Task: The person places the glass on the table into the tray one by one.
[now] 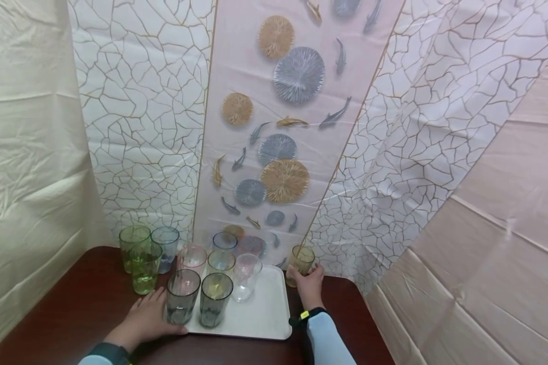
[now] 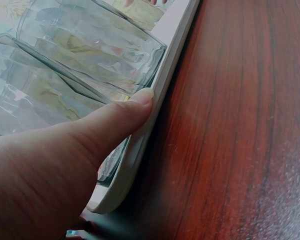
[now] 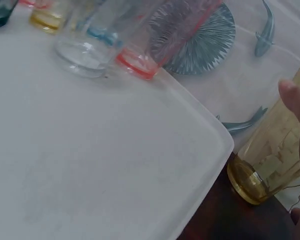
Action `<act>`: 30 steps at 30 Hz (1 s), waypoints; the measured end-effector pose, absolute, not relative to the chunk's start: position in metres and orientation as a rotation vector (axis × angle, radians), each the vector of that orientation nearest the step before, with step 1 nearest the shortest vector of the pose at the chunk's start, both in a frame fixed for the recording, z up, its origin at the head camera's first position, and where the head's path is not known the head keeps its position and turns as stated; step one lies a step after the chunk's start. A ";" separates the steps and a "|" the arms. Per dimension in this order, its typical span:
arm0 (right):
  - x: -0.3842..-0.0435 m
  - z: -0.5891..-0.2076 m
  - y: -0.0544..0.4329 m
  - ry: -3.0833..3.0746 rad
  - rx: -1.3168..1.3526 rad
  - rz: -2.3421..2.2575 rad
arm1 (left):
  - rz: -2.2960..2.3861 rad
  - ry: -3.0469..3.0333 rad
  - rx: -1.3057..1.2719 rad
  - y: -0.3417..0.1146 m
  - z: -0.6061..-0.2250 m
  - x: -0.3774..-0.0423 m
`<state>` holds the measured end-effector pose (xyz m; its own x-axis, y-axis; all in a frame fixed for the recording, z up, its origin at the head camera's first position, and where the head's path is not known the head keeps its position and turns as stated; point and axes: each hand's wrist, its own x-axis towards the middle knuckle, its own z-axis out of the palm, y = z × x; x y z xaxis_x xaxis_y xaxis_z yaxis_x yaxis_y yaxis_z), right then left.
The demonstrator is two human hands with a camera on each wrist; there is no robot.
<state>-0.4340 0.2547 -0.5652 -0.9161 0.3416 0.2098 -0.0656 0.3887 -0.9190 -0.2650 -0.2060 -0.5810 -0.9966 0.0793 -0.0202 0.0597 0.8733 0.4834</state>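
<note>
My right hand grips an amber drinking glass, thumb on its near side. The glass stands beside the right edge of a white tray; in the right wrist view its base shows close by the tray's corner. At the tray's front left corner is my left hand, fingers stretched along the left side. Its thumb lies against the front rim, next to two smoky grey glasses. A clear glass is behind them to the right.
Farther back on the tray are pink, yellow-rimmed, blue-rimmed and red-tinted glasses. Left of the tray, two green glasses and a bluish one stand on the dark wooden table. Patterned cloth hangs behind.
</note>
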 end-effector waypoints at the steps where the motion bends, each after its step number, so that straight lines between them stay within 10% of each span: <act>1: -0.437 -0.565 0.254 -2.279 -0.234 1.563 | 0.771 3.003 0.112 -0.206 -0.582 -0.265; 30: -0.459 -0.555 0.244 -2.255 -0.231 1.607 | 0.765 3.033 0.117 -0.206 -0.582 -0.263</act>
<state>-0.4585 0.2436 -0.5550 -0.9214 0.3360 0.1950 -0.0745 0.3397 -0.9376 -0.2626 -0.2061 -0.5818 -0.9971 0.0753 0.0067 0.0695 0.8779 0.4738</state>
